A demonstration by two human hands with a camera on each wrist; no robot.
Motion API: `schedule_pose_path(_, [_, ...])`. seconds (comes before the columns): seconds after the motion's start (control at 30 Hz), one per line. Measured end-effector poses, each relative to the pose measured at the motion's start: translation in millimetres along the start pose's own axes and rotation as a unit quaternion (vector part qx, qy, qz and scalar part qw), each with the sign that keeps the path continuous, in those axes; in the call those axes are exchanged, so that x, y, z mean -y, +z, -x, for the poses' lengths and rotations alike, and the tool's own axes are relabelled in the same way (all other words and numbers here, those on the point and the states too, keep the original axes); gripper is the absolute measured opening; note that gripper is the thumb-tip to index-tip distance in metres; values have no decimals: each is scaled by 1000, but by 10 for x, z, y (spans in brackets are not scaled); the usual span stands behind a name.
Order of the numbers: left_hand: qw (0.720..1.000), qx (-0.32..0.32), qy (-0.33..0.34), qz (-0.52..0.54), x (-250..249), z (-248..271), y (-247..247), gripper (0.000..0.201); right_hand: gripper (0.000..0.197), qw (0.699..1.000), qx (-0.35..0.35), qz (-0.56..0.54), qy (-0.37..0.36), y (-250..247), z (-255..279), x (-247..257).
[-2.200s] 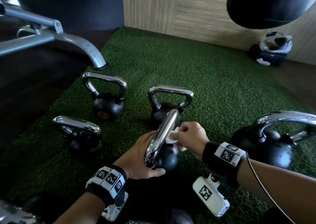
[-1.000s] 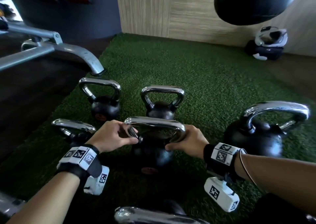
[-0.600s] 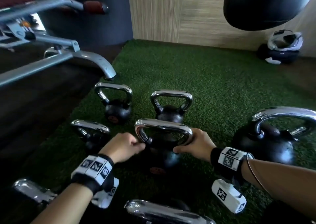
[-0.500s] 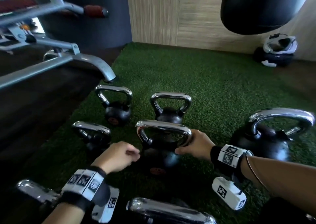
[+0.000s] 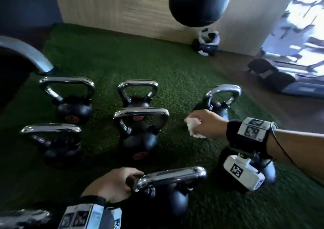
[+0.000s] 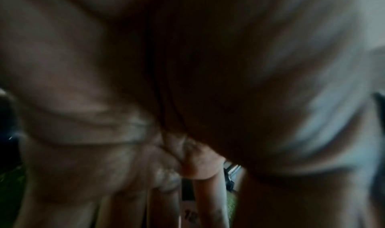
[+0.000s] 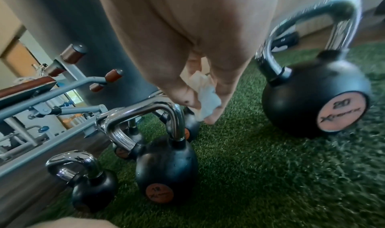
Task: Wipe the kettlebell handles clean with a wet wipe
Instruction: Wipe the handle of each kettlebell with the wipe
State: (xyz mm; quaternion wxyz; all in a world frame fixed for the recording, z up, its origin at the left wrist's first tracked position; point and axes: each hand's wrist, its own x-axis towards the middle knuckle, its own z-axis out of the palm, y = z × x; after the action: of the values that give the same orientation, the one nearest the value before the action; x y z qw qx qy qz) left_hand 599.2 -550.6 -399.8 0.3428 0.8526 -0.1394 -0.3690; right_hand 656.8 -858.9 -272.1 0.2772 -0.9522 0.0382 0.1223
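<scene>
The wet wipe (image 5: pixel 192 127) sat bunched in the right hand (image 5: pixel 207 123), pinched between the thumb and the curled fingers so that a crumpled white end poked out toward the person's left; the right wrist view showed the same wad (image 7: pixel 205 96) caught between the fingertips. That grip hung in the air over the green turf (image 5: pixel 175 71), touching no kettlebell. The nearest kettlebell (image 5: pixel 168 190) stood at the bottom of the head view, below and to the left of the wipe, with its chrome handle (image 5: pixel 170 175) running roughly left to right across the person's front. The left hand (image 5: pixel 114 185) was right at the left end of that handle, fingers curled toward the bar; whether they had closed round it could not be told, and the left wrist view was too blurred to help. So the left hand was plainly the nearer one, and the wipe would probably have to come down and toward the body to meet the bar.

The middle kettlebell (image 5: pixel 140 136) stood just left of the wipe hand, others lay behind and farther left, and a larger one (image 5: pixel 222 102) stood just beyond the right hand. A punching bag (image 5: pixel 198 3) hung above. Nothing appeared to block the way to the near handle.
</scene>
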Motion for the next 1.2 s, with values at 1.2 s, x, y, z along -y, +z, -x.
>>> schedule_pose_path(1.2, [982, -186, -8, -45, -311, 252, 637, 78, 38, 936, -158, -157, -273, 400, 1462, -9])
